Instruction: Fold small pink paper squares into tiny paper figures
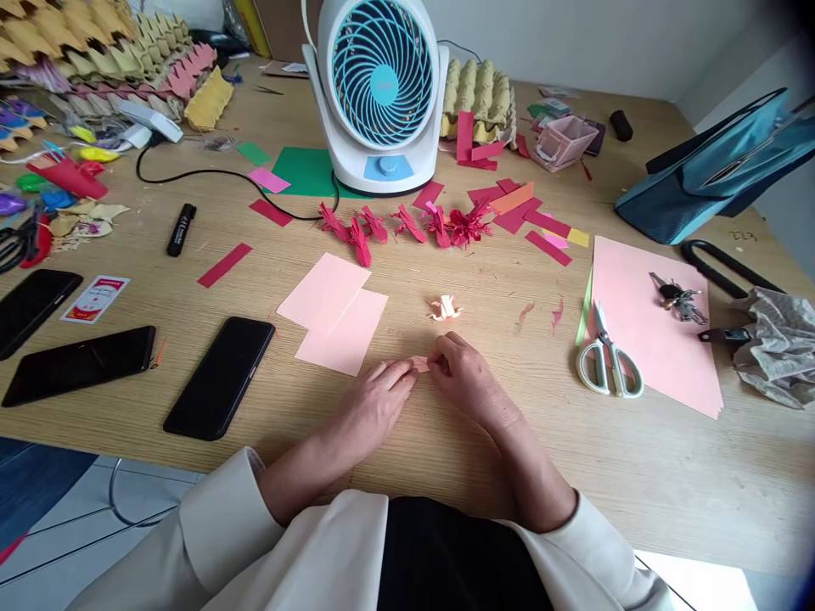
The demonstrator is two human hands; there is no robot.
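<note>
Between my hands, low on the table, lies a small folded piece of pink paper. My left hand holds its left end, fingers together and pressed down. On its right end the curled fingers of my right hand are closed in a pinch; the fingertips are partly hidden. Just beyond sits a small pale folded paper figure. Two overlapping pink paper sheets lie to the upper left of my left hand. Several red folded paper pieces stand in a row farther back.
A white and blue fan stands at the back. To the right, scissors and keys rest on a pink paper stack. Several phones lie at left, near a black marker. A blue bag is at far right.
</note>
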